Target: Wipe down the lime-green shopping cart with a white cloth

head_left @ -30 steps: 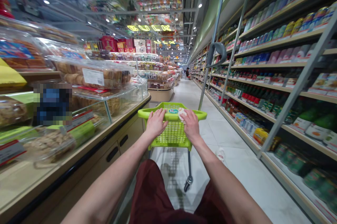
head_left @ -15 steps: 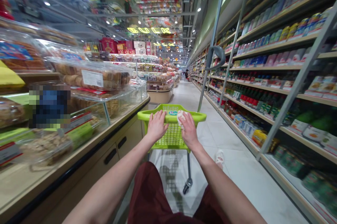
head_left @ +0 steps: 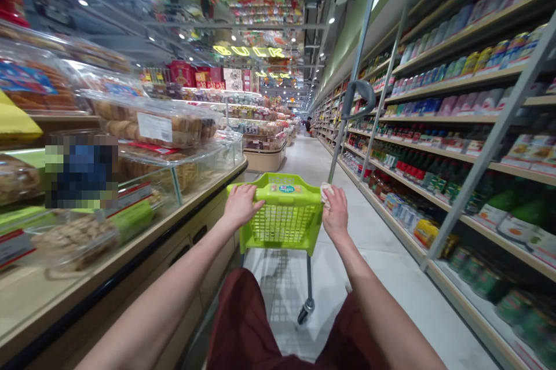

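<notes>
- Well, the person is behind a lime-green shopping cart (head_left: 282, 228), both hands up at its handlebar (head_left: 299, 199), and from where I stand the step in hand looks like wiping that bar down
- The right hand (head_left: 335, 212) is closed on a crumpled white tissue (head_left: 325, 191), or perhaps a thin cloth, held at the bar's right end; I can't make out how far its fingers wrap underneath
- The left hand (head_left: 240, 206) is clamped over the bar's left end, fingers draped across the top and thumb pointing inward, and I see nothing else in its grasp
- Between the two hands the middle of the bar lies bare, with a small colourful badge (head_left: 283, 189) near its centre
- The cart sits on the pale tiled floor (head_left: 412, 295), straight ahead of the maroon trousers (head_left: 238, 312), between the packaged-snack counter (head_left: 65, 303) on the left and the drinks shelving (head_left: 434, 118) on the right; one caster wheel (head_left: 306, 311) shows plainly beneath
- To my eye the next move calls for a light squeeze of the tissue around the bar, with the left hand steadying the cart against rolling; whether the bar is damp or dirty, I can't tell
</notes>
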A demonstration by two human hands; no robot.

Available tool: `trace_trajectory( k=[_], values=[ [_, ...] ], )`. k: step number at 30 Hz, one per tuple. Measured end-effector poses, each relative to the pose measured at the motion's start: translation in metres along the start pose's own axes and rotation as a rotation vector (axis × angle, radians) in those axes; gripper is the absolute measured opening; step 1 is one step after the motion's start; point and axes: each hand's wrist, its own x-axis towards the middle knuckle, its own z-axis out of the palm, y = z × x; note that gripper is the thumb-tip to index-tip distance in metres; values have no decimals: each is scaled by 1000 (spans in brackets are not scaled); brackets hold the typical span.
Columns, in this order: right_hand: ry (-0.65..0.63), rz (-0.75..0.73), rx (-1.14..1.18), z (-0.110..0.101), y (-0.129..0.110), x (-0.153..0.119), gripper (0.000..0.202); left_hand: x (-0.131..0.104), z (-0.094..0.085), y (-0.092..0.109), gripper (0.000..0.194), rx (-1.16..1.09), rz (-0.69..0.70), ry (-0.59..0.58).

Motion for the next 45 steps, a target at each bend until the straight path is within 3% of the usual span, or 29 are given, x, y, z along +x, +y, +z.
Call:
trace_trajectory(
  k=[5, 9, 14, 18, 22, 26, 30, 35, 38, 41, 45],
  values=[
    [-97, -67, -8, 11, -15, -1, 49, 1, -5, 1, 44, 73, -2, -22],
    [-131, -17, -40, 8, -1, 8, 50, 1, -4, 15, 41, 90, -11, 4],
    [-76, 30, -10, 8, 10, 14, 45, 1, -1, 38, 36, 60, 44, 14],
    [-85, -15, 70, 17, -22, 6, 47, 3, -3, 56, 35, 1, 135, -27],
    [-190, -160, 175, 19, -52, 2, 50, 6, -9, 64, 38, -96, 223, -66],
    [-132, -96, 167, 13, -37, 10, 50, 6, -8, 56, 38, -124, 99, -44],
    [-26, 30, 127, 7, -17, 16, 45, 4, -1, 60, 36, -156, 101, -71],
    [-164, -105, 204, 10, -44, 6, 50, 4, 1, 84, 32, -151, 71, -72],
    [-213, -160, 234, 11, -54, 2, 52, 5, 3, 84, 37, -225, 92, -68],
    [-178, -112, 200, 11, -43, 9, 50, 7, 9, 75, 45, -285, 66, -72],
    [-132, -26, 171, 10, -25, 18, 46, 12, 14, 74, 41, -269, 52, -126]
  ],
)
